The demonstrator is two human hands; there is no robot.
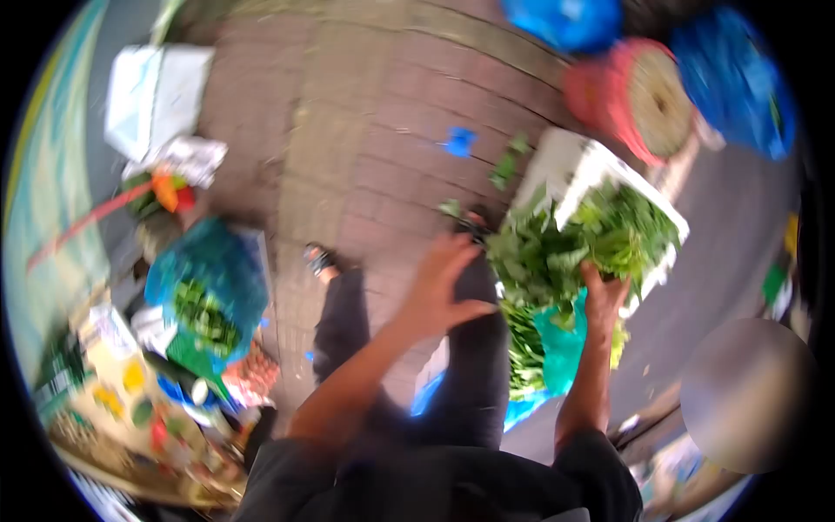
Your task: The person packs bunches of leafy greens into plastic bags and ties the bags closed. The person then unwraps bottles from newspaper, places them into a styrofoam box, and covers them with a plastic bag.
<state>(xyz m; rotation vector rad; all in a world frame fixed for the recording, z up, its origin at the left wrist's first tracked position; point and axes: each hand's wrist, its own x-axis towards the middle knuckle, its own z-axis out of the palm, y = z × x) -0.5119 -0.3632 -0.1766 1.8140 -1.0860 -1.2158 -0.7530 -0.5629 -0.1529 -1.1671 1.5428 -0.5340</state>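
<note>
Two bare hands are seen above brick paving (pixel 339 157), each put to a different place. The right hand (pixel 604 297) is set against the near side of a heap of leafy greens (pixel 600 228), by which a white foam box (pixel 561 161) is largely filled and its nearer rim partly covered. Its thumb is pointed into the leaves and its fingers are bent beside them; how tightly they are closed, and whether a bunch is gripped, cannot be told, since the tips are blurred and partly hidden. The left hand (pixel 437 285) is held palm down near the dark-clad right leg (pixel 477 339), its thumb spread wide from loosely extended fingers, and nothing is seen held in it. Just below the heap, green stalks (pixel 522 348) are laid beside a teal plastic bag (pixel 565 344), with blue plastic (pixel 526 411) shown beneath. Beyond the box, a pinkish-red tub (pixel 628 104) is flanked by two blue bags (pixel 735 83). Loose leaves (pixel 504 167) and a blue scrap (pixel 458 141) are scattered on the bricks. Well apart, on the left, more greens (pixel 204 315) are contained in a blue-green bag (pixel 217 252), near which a white container (pixel 156 100) is placed.
</note>
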